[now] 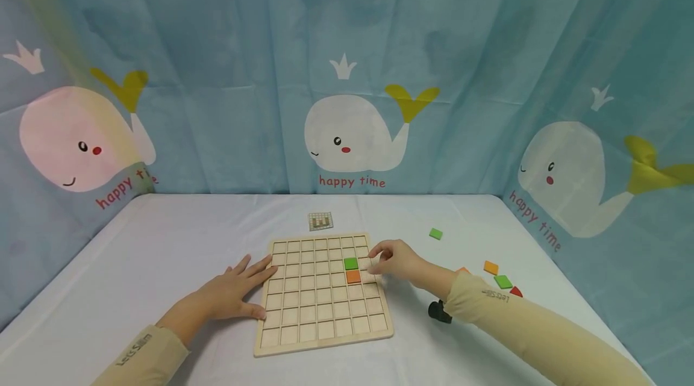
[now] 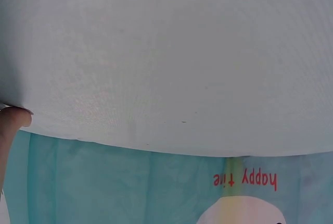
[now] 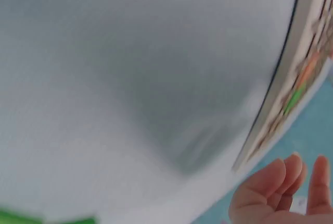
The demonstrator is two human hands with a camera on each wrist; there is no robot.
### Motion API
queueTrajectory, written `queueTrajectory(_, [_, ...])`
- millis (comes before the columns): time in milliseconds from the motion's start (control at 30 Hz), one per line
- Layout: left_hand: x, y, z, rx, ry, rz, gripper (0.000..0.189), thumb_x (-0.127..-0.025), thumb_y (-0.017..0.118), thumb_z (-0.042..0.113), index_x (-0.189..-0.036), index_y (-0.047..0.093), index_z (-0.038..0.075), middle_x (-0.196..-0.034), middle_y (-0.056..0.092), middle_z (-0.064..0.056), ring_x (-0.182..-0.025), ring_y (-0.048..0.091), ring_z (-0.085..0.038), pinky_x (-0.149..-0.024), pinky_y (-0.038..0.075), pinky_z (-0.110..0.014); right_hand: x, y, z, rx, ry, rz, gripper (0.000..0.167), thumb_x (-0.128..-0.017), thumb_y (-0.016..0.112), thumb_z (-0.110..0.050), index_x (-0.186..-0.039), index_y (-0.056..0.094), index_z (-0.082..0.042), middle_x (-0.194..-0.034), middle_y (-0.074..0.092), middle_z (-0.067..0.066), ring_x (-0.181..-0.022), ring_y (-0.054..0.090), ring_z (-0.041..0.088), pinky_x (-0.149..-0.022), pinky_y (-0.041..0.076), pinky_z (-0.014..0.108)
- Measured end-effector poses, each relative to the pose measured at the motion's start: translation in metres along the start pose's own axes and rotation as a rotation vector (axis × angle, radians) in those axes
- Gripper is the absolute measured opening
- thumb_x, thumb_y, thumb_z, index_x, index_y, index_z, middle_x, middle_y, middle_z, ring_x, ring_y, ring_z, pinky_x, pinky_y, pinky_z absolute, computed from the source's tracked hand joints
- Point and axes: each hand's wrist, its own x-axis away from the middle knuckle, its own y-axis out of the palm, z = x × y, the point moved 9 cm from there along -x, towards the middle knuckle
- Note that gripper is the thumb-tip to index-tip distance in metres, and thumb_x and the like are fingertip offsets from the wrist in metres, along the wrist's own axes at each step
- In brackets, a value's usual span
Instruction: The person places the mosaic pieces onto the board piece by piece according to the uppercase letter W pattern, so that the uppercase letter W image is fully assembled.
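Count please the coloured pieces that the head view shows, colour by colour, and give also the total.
Green pieces: 3 (1 on the board, 2 on the table)
Orange pieces: 3 (1 on the board, 2 on the table)
Red piece: 1 (on the table, partly hidden)
Total visible: 7; the right sleeve may hide more.

One board (image 1: 308, 298); two hands (image 1: 230, 294); seven visible coloured pieces (image 1: 351, 264); three whales (image 1: 355, 133).
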Motion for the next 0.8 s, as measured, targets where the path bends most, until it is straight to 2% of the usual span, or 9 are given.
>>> queueTrajectory(167, [0.0, 0.0, -0.002, -0.005, -0.014, -0.004, 0.097, -0.077, 0.062, 0.068, -0.151, 0.036, 0.011, -0.159, 0.022, -0.015, -0.139, 0.014, -0.054, -0.102, 0.021, -0.074, 0.006, -0.031, 0.002, 0.004, 0.02, 0.047, 0.029, -0.085, 0.075, -0.008, -0.111, 0.066, 0.001, -0.079, 0.056, 0.005, -0.068, 0.046, 0.017, -0.061, 0.042, 0.031])
queueTrajectory(333, [0.0, 0.0, -0.002, -0.004, -0.015, -0.01, 0.097, -0.077, 0.062, 0.068, -0.151, 0.036, 0.011, -0.159, 0.022, -0.015, -0.139, 0.013, -0.055, -0.102, 0.02, -0.074, 0.01, -0.059, 0.008, 0.001, 0.021, 0.035, 0.035, -0.089, 0.072, -0.011, -0.121, 0.062, 0.002, -0.094, 0.06, 0.007, -0.082, 0.055, 0.019, -0.079, 0.049, 0.044])
queueTrajectory(467, [-0.001, 0.0, -0.003, -0.004, -0.016, -0.014, 0.097, -0.077, 0.062, 0.068, -0.151, 0.036, 0.011, -0.159, 0.021, -0.015, -0.139, 0.013, -0.055, -0.102, 0.02, -0.074, 0.013, -0.079, 0.016, -0.005, 0.021, 0.029, 0.041, -0.091, 0.07, -0.015, -0.128, 0.059, 0.001, -0.115, 0.06, 0.018, -0.102, 0.06, 0.028, -0.09, 0.048, 0.05])
queueTrajectory(600, [-0.001, 0.0, -0.004, -0.01, -0.01, -0.012, 0.097, -0.077, 0.062, 0.068, -0.151, 0.036, 0.011, -0.159, 0.021, -0.015, -0.139, 0.013, -0.055, -0.101, 0.021, -0.074, 0.014, -0.095, 0.025, -0.021, 0.036, 0.028, 0.046, -0.093, 0.069, -0.017, -0.132, 0.055, 0.002, -0.132, 0.052, 0.026, -0.117, 0.054, 0.036, -0.095, 0.045, 0.054])
queueTrajectory(800, [0.0, -0.001, -0.002, -0.009, 0.0, -0.007, 0.096, -0.078, 0.062, 0.067, -0.151, 0.036, 0.01, -0.158, 0.022, -0.016, -0.139, 0.014, -0.055, -0.1, 0.022, -0.075, 0.013, -0.109, 0.04, -0.012, 0.063, 0.016, 0.046, -0.095, 0.066, -0.019, -0.135, 0.053, 0.002, -0.137, 0.05, 0.026, -0.122, 0.05, 0.039, -0.099, 0.042, 0.055])
